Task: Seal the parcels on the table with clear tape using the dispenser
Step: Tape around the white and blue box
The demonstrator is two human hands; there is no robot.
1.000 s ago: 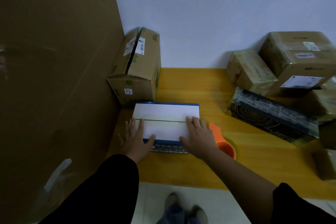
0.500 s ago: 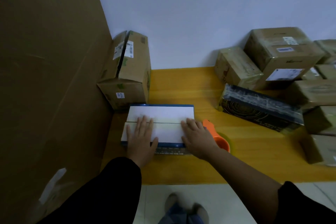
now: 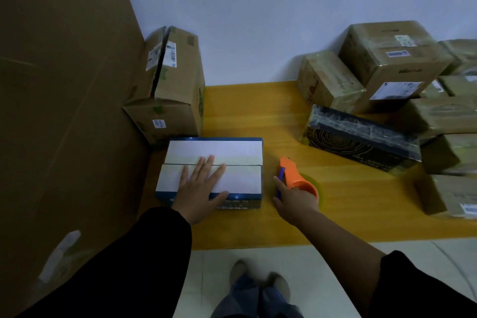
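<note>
Hands: left hand (image 3: 200, 193) flat on white-topped box (image 3: 232, 151) | right hand (image 3: 296, 201) grips orange dispenser (image 3: 294, 175) | brown carton (image 3: 175, 100) just far-left | black box (image 3: 361, 142) right

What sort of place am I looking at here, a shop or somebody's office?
Most likely a small parcel-packing corner: labelled cardboard parcels stacked at the right, an orange tape dispenser on the yellow table, and a large cardboard sheet standing at the left.

One blue box (image 3: 214, 152) with white flaps, one orange tape dispenser (image 3: 294, 178), one open brown carton (image 3: 175, 90), one black box (image 3: 361, 137), at least six taped brown parcels (image 3: 387, 59) piled right, two hands: left hand (image 3: 198, 188), right hand (image 3: 294, 201)
</note>
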